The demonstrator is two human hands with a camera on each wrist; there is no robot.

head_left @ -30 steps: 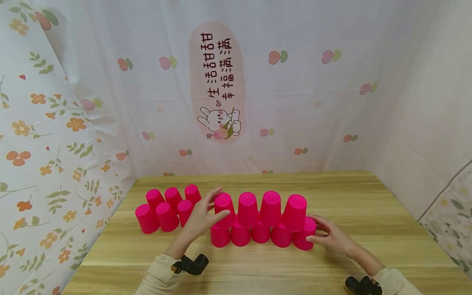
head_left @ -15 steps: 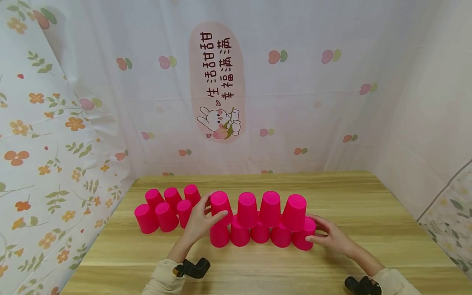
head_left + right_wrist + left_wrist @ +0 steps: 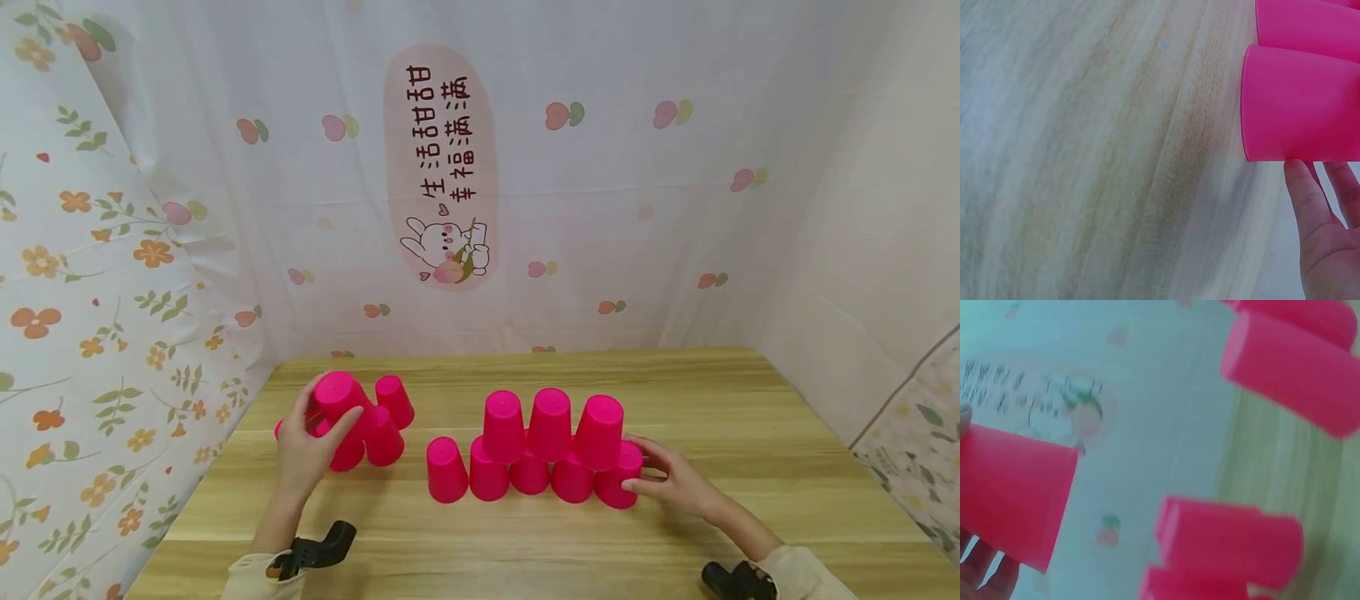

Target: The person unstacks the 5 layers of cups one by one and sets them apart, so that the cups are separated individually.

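Note:
My left hand (image 3: 303, 454) grips an upside-down pink cup (image 3: 339, 400) with thumb and fingers, raised over the left group of cups. In the left wrist view this held cup (image 3: 1013, 494) is at the left edge, its rim facing right. My right hand (image 3: 675, 482) holds the rightmost pink cup (image 3: 613, 487) of the bottom row, thumb at the front and fingers partly hidden behind. In the right wrist view the thumb touches the side of that cup (image 3: 1300, 106). Three cups (image 3: 551, 425) stand upside down on top of the bottom row.
Several upside-down cups (image 3: 384, 437) stand in the left group, some hidden by the left hand. At the bottom row's left end is a cup (image 3: 447, 471) with nothing on it. The wooden table (image 3: 525, 554) meets a patterned curtain (image 3: 637, 208) at the back.
My left hand has lifted the leftmost cup off the upper row and carried it left, above the left group. My right hand has stayed at the same cup.

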